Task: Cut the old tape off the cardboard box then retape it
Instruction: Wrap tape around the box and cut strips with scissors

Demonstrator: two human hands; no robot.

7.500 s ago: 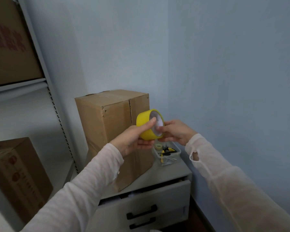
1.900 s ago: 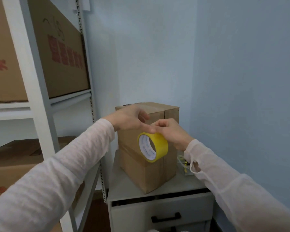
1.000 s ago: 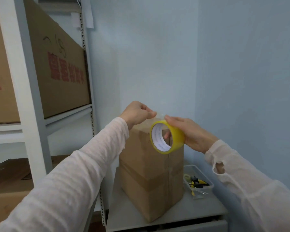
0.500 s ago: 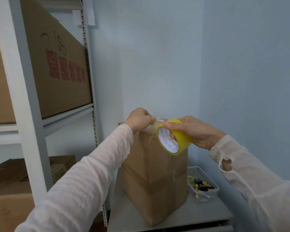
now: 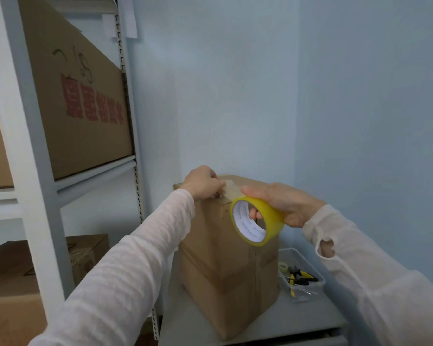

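Cardboard box (image 5: 225, 270), head view, the only one: stood tall & upright on a grey cabinet top (image 5: 298, 320) in a room corner, w/ pale blue walls behind & to the right. Both arms, in pale sleeves, reached to its top front edge.

Left hand (image 5: 203, 182) had fingers curled, pinching the free end of a clear tape strip (image 5: 229, 190) & holding it down at the box's top edge. This was prob. to anchor the start so the strip would stick before being run on.

Right hand (image 5: 283, 203) was clamped on the yellow tape roll (image 5: 270, 214): thumb over the outer band, fingers hooked thru the white core. The roll stood on edge just in front of the box's upper face. That grip looked chosen so the roll could turn & pay out tape while kept taut btwn the two hands.

The strip was short, so retaping seemed only just begun. A darker band crossed the box's middle & a seam ran down its front; couldn't tell if that was old tape or new.

Just right of the box sat a clear tray (image 5: 310, 264) w/ yellow-handled pliers (image 5: 301, 275) & a small clear reel (image 5: 282, 265), within reach, prob. for cutting. To the left, a white shelving rack (image 5: 35, 171) carried other cartons (image 5: 85, 116).
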